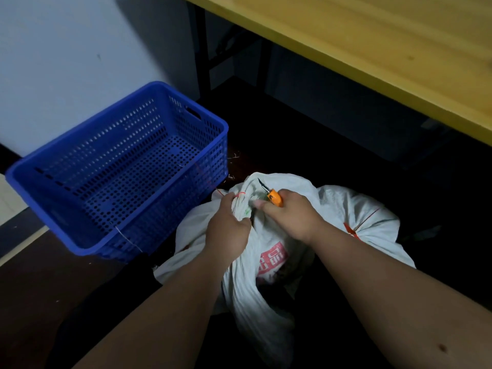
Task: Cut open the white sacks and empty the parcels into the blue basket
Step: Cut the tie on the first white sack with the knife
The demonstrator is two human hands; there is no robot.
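A white woven sack (266, 283) with red print stands on the dark floor in front of me. My left hand (229, 227) grips its bunched neck, where a thin red tie (241, 193) is wound. My right hand (290, 217) holds an orange-handled knife (274, 197), blade pointing up and away over the neck. A second white sack (354, 209), tied with red string, lies just behind to the right. The blue perforated basket (80, 246) stands to the left, with nothing visible inside it.
A yellow wooden tabletop (372, 54) on dark legs overhangs the back right. A pale wall (66, 62) rises behind the basket. Small scraps of string (234, 155) lie on the floor between basket and sacks.
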